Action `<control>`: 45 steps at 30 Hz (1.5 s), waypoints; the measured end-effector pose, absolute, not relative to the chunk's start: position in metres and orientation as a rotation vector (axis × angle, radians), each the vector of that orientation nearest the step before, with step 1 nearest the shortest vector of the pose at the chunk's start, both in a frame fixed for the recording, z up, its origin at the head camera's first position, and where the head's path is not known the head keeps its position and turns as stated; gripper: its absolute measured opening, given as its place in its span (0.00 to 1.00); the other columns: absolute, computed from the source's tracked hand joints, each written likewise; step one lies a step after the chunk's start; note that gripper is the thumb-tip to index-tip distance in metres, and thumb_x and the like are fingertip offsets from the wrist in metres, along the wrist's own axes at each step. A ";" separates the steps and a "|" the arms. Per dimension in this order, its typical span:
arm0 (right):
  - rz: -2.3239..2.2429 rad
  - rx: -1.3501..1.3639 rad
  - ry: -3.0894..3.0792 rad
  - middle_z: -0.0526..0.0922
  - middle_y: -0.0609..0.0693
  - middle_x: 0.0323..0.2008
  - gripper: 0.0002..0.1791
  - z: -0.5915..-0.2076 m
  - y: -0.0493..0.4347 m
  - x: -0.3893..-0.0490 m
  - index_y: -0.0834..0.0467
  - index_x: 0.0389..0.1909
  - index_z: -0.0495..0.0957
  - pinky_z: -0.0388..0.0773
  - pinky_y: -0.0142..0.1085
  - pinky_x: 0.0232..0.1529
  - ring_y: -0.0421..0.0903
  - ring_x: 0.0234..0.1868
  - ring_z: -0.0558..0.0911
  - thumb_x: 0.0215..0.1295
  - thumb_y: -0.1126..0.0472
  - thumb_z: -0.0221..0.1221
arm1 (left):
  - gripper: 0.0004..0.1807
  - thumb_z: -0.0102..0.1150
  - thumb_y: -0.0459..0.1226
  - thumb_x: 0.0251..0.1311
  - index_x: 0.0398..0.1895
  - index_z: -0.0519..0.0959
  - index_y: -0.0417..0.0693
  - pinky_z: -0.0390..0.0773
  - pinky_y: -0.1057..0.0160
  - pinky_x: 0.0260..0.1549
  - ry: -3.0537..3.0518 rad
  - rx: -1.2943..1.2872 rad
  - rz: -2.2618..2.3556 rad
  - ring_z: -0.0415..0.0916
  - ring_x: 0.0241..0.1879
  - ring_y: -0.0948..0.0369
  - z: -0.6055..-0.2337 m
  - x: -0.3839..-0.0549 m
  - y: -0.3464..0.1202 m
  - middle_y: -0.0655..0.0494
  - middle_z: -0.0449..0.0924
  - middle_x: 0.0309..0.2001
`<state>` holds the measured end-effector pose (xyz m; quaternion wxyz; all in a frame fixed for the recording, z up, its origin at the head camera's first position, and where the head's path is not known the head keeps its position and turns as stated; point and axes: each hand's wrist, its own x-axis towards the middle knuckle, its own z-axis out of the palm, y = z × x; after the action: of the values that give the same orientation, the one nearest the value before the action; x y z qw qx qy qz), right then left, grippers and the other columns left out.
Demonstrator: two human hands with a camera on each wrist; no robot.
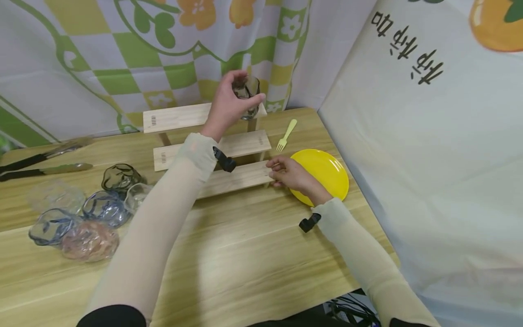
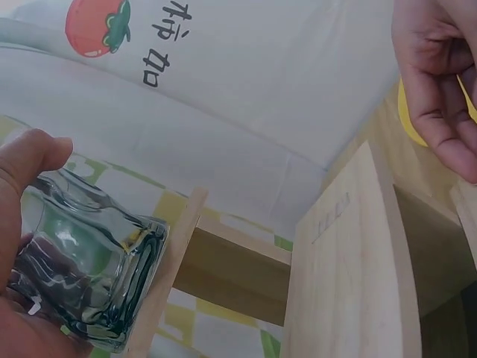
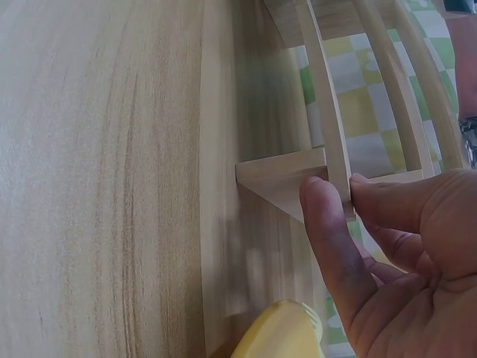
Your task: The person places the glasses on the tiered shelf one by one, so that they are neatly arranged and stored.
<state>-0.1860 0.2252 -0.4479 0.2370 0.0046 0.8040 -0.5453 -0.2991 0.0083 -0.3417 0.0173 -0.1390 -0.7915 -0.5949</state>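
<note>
My left hand (image 1: pixel 230 103) grips a grey-tinted glass cup (image 1: pixel 247 91) with a wavy wall. The cup's base is at the right end of the top board (image 1: pixel 180 119) of a three-step wooden rack, and appears to touch it in the left wrist view, where the clear glass (image 2: pixel 89 261) lies within the curled fingers. Lower down, my right hand (image 1: pixel 295 175) pinches the right end of the lowest board (image 1: pixel 241 178). In the right wrist view, that board's edge (image 3: pixel 328 112) runs between thumb and forefinger of the right hand (image 3: pixel 402 261).
A yellow plate (image 1: pixel 327 170) lies beside the right hand, a pale yellow fork (image 1: pixel 287 135) behind it. Several tinted glass cups (image 1: pixel 106 208) cluster at left. Two black-handled utensils (image 1: pixel 41 171) lie at far left. Patterned cloth (image 1: pixel 135 63) hangs behind the rack.
</note>
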 end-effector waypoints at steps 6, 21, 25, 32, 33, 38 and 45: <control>-1.492 0.008 2.198 0.73 0.61 0.53 0.15 -0.449 0.222 -0.187 0.61 0.60 0.73 0.81 0.52 0.51 0.59 0.46 0.83 0.76 0.67 0.56 | 0.45 0.78 0.50 0.52 0.72 0.67 0.50 0.68 0.70 0.59 -2.438 -0.402 -1.890 0.66 0.62 0.67 -0.341 -0.305 0.007 0.57 0.69 0.65; -1.482 -0.016 2.201 0.73 0.62 0.54 0.16 -0.450 0.220 -0.187 0.62 0.61 0.72 0.82 0.51 0.50 0.60 0.46 0.83 0.76 0.68 0.55 | 0.58 0.73 0.60 0.52 0.80 0.49 0.64 0.53 0.68 0.69 -2.521 -0.410 -1.794 0.46 0.74 0.71 -0.330 -0.295 -0.005 0.65 0.48 0.78; -1.489 -0.005 2.204 0.73 0.62 0.54 0.16 -0.450 0.222 -0.186 0.62 0.61 0.72 0.82 0.52 0.51 0.61 0.47 0.83 0.76 0.68 0.55 | 0.56 0.70 0.61 0.55 0.81 0.47 0.65 0.51 0.66 0.70 -2.511 -0.414 -1.756 0.43 0.74 0.71 -0.324 -0.272 -0.019 0.68 0.46 0.78; -1.501 -0.002 2.189 0.72 0.62 0.54 0.18 -0.451 0.225 -0.188 0.63 0.63 0.71 0.81 0.52 0.51 0.61 0.47 0.83 0.76 0.68 0.56 | 0.43 0.68 0.41 0.65 0.78 0.56 0.45 0.55 0.64 0.70 -2.388 -0.527 -1.797 0.54 0.72 0.63 -0.321 -0.207 -0.057 0.53 0.58 0.75; -1.502 -0.001 2.188 0.72 0.62 0.54 0.18 -0.451 0.226 -0.188 0.63 0.63 0.71 0.81 0.52 0.51 0.61 0.47 0.83 0.76 0.68 0.56 | 0.41 0.68 0.38 0.65 0.77 0.57 0.43 0.56 0.62 0.70 -2.379 -0.539 -1.799 0.56 0.72 0.60 -0.324 -0.198 -0.064 0.50 0.59 0.74; -1.500 0.014 2.186 0.72 0.62 0.55 0.18 -0.450 0.225 -0.188 0.62 0.63 0.71 0.82 0.50 0.50 0.61 0.47 0.83 0.76 0.68 0.56 | 0.37 0.67 0.35 0.65 0.74 0.61 0.42 0.60 0.53 0.68 -2.388 -0.542 -1.786 0.60 0.70 0.55 -0.355 -0.167 -0.105 0.50 0.63 0.72; -1.495 0.005 2.192 0.72 0.62 0.55 0.18 -0.451 0.224 -0.189 0.63 0.64 0.71 0.83 0.49 0.49 0.60 0.47 0.83 0.76 0.68 0.55 | 0.36 0.67 0.33 0.65 0.75 0.64 0.45 0.63 0.52 0.67 -2.448 -0.378 -1.689 0.62 0.68 0.51 -0.390 -0.110 -0.166 0.48 0.66 0.70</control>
<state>-0.1887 0.2243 -0.4510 0.2418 0.0018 0.8016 -0.5468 -0.1103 -0.1664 -0.3902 0.0718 -0.1258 -0.8144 -0.5619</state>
